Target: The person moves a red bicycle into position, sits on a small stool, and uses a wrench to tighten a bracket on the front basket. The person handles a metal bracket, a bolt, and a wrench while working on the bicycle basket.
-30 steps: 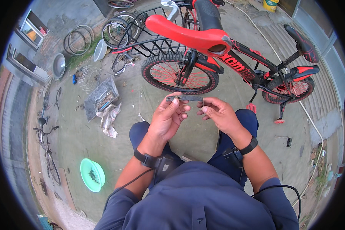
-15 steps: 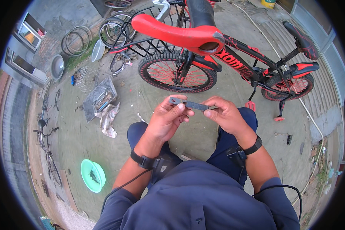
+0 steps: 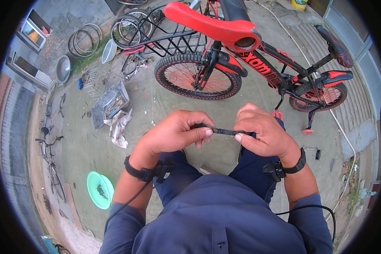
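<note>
A narrow dark flat bar (image 3: pixel 224 131) is stretched between my two hands above my lap, seen nearly edge on. My left hand (image 3: pixel 180 130) pinches its left end between thumb and curled fingers. The thumb and bent fingers of my right hand (image 3: pixel 262 130) close on its right end. Both ends are covered by my fingers. Just beyond my hands stands a black and red bicycle (image 3: pixel 258 63), its front wheel (image 3: pixel 197 78) nearest to them.
A grey tray of tools (image 3: pixel 111 103) with a stained cloth (image 3: pixel 119 131) lies at left. Nearer is a green basin (image 3: pixel 100 190) holding small dark bits. A wire basket (image 3: pixel 96 82) and loose wheel rims (image 3: pixel 84 40) lie farther back. A hose (image 3: pixel 338 122) runs along the right.
The bar has turned from showing its flat face with holes at the left end to nearly edge on. Both hands have moved farther apart and slightly lower, with knuckles turned up.
</note>
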`<state>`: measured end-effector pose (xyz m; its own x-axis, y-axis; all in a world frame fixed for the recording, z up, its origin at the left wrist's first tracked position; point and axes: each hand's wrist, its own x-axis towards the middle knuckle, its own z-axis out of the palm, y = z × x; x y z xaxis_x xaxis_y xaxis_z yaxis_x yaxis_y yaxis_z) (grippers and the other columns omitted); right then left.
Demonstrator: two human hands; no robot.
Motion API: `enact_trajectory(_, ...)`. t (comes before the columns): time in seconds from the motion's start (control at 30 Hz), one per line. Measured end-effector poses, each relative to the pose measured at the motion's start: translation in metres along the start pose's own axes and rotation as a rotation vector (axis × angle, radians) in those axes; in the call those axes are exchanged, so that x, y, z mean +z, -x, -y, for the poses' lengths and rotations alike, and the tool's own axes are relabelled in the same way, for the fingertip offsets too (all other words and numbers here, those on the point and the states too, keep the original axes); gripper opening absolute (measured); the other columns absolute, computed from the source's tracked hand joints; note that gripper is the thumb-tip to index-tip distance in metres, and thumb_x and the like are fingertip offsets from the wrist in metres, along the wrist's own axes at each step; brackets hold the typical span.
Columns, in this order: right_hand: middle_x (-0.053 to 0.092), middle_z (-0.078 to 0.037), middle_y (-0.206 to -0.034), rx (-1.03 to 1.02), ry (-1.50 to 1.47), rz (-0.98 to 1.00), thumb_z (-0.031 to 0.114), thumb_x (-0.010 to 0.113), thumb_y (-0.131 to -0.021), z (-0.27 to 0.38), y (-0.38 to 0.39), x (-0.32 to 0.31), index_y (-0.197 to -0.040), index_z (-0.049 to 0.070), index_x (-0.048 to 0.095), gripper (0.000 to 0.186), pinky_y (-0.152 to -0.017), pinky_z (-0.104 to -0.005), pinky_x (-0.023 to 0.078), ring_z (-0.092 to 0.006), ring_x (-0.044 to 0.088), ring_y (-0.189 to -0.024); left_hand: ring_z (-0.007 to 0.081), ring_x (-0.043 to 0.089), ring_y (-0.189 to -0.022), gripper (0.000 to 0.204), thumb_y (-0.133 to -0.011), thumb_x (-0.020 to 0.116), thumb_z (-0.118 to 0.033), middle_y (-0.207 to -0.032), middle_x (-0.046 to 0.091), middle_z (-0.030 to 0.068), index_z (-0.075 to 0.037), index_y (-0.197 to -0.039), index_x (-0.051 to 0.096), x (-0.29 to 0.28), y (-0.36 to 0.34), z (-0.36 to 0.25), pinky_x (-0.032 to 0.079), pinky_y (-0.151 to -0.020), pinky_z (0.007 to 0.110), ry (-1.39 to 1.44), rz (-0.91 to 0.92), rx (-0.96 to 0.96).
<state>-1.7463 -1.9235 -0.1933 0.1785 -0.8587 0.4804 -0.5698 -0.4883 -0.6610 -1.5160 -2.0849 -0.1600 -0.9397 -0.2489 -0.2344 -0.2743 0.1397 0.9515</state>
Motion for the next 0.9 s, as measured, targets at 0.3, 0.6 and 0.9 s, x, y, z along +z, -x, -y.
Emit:
enact_trajectory(0.3,0.059,-0.008,-0.076,0.054,0.158,-0.102,0.018,0.074,-0.087,0.01,-0.007,0.013,-0.082,0.006,0.069,0.014,-0.073,-0.0413,0.048,-0.0302,0.056,-0.082,0.009,0.064,-0.066,0.013,-0.103,0.063,-0.012,-0.078,0.066,0.0029,0.0,-0.103,0.069,0.02,-0.001,0.001,0.052,-0.06,0.026,-0.25,-0.13,0.129)
enact_trajectory(0.6,0.059,-0.007,-0.072,0.213,0.323,-0.09,0.026,0.075,-0.088,0.007,-0.005,0.03,-0.077,0.007,0.067,0.023,-0.069,-0.0416,0.049,-0.0288,0.058,-0.08,0.0152,0.065,-0.066,0.011,-0.102,0.059,-0.007,-0.08,0.065,0.0076,-0.001,-0.106,0.068,0.027,-0.008,0.018,0.053,-0.06,0.031,-0.448,-0.19,0.253)
enact_trajectory(0.9,0.061,-0.01,-0.074,0.239,0.361,0.027,0.028,0.068,-0.093,0.0,-0.004,0.039,-0.078,0.008,0.062,0.026,-0.069,-0.045,0.05,-0.0321,0.059,-0.081,0.0299,0.067,-0.071,0.008,-0.098,0.061,-0.009,-0.082,0.067,0.0124,-0.004,-0.102,0.066,0.031,-0.009,0.034,0.053,-0.064,0.042,-0.654,-0.26,0.337)
